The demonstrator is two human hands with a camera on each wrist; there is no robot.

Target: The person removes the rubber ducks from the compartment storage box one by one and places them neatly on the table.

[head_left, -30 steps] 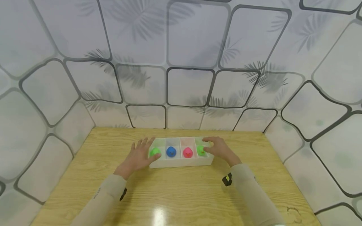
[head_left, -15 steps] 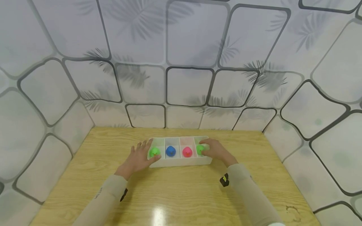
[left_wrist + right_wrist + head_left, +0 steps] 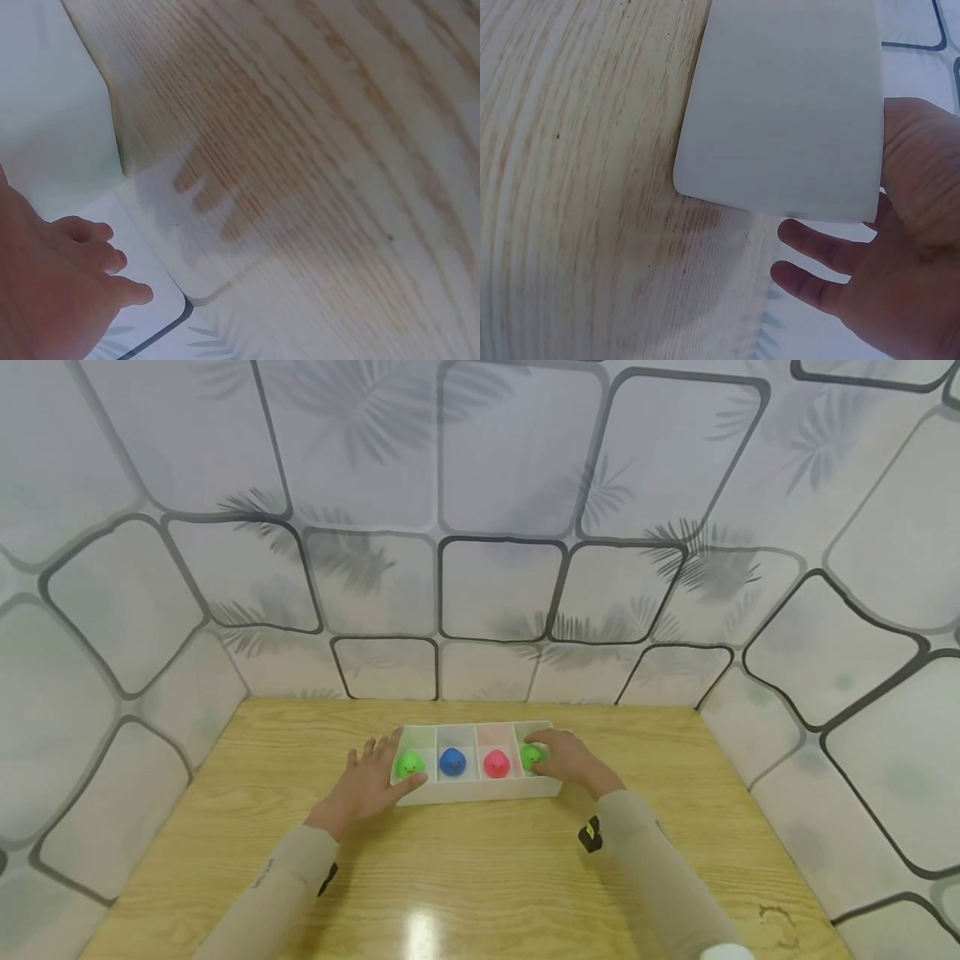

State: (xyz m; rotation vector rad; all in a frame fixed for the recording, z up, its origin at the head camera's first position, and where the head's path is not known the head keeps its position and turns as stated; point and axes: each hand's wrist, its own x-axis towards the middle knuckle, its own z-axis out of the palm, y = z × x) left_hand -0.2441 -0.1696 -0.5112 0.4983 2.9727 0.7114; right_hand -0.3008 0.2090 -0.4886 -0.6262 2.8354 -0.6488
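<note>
A white box (image 3: 480, 791) with a row of compartments stands on the wooden table, one small rubber duck in each. From left to right come a green duck (image 3: 409, 764), a blue duck (image 3: 452, 762), a pink duck (image 3: 497, 764) and a second green duck (image 3: 531, 755). My left hand (image 3: 367, 782) rests with straight, spread fingers at the box's left end, its thumb along the front rim. Over the right end, my right hand (image 3: 570, 757) reaches into the last compartment and pinches the green duck between thumb and forefinger. Its other fingers (image 3: 821, 247) stay outside the box wall.
The light wood tabletop (image 3: 480, 877) spreads out around the box on every side. Behind and to both sides rises a backdrop (image 3: 495, 593) patterned with rounded outlines and leaves. A dark curved mark (image 3: 780, 924) lies at the table's right front.
My right hand has moved left and in over the right compartment, its thumb and forefinger closing round the green duck. The left hand has stayed at the box's left end.
</note>
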